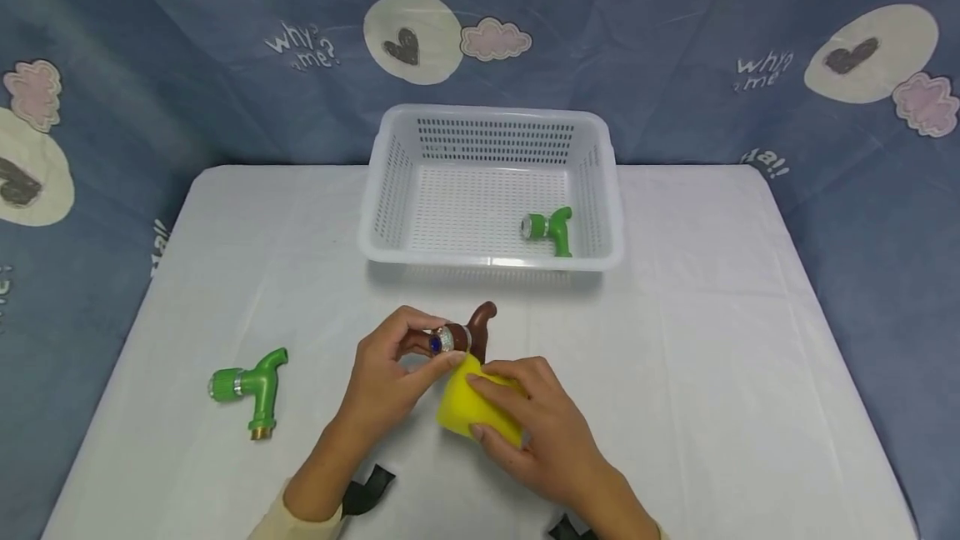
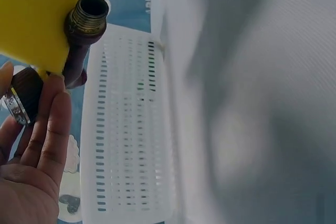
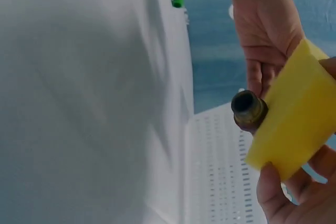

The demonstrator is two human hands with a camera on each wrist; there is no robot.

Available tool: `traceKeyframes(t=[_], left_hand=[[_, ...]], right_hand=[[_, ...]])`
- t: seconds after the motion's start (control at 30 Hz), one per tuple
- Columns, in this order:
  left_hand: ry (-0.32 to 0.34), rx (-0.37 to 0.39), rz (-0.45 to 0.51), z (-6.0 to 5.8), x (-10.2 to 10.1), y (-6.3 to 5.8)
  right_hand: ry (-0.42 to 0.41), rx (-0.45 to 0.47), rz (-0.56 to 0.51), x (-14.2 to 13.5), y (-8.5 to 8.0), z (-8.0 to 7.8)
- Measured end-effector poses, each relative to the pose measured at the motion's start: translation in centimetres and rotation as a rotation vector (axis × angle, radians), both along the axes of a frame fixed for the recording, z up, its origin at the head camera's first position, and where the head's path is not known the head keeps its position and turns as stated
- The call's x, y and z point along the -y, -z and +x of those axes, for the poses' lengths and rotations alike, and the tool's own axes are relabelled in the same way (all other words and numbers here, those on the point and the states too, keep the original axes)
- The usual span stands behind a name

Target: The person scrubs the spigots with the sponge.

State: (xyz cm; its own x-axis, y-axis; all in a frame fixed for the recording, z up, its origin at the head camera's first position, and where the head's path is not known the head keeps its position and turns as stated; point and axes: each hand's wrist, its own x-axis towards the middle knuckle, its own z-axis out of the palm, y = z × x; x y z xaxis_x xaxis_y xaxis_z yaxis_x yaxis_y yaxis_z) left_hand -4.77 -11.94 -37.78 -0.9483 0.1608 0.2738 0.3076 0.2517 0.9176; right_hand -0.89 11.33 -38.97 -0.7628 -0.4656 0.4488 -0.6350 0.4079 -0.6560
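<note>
A brown tap [image 1: 480, 332] with a ringed knob is held up over the table's middle. My left hand [image 1: 390, 369] grips it by the knob, thumb and fingers on opposite sides. In my right hand [image 1: 551, 427] is a yellow sponge [image 1: 480, 402], pinched between thumb and fingers and laid against the tap's body. The tap's threaded end [image 2: 90, 17] points toward the wrist cameras beside the sponge, its opening dark. In the head view the sponge hides the tap's lower part.
A green tap [image 1: 258, 390] lies on the white tablecloth [image 1: 720, 373] at the left. Behind the hands stands a white perforated basket [image 1: 487, 265], with another green tap [image 1: 555, 230] in its right side. A blue printed cloth [image 1: 585, 40] hangs at the back.
</note>
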Motion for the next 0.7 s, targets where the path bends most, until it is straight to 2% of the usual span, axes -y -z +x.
traceKeyframes(t=[0.13, 0.23, 0.5, 0.57, 0.7], left_hand=[[-0.003, -0.020, -0.018, 0.0, 0.1, 0.0], [-0.004, -0.017, -0.017, -0.1, 0.2, 0.0], [0.011, 0.002, 0.000, 0.1, 0.2, 0.2], [0.015, 0.001, 0.010, 0.1, 0.1, 0.3], [0.014, 0.004, 0.010, 0.1, 0.0, 0.4]], right_hand=[[-0.060, 0.069, -0.009, -0.3, 0.0, 0.5], [-0.043, 0.096, -0.012, -0.9, -0.3, 0.5], [0.131, 0.009, -0.029, -1.9, -0.7, -0.9], [0.146, -0.024, -0.001, -1.6, -0.4, -0.8], [0.119, -0.093, 0.065, -0.8, 0.1, -0.4]])
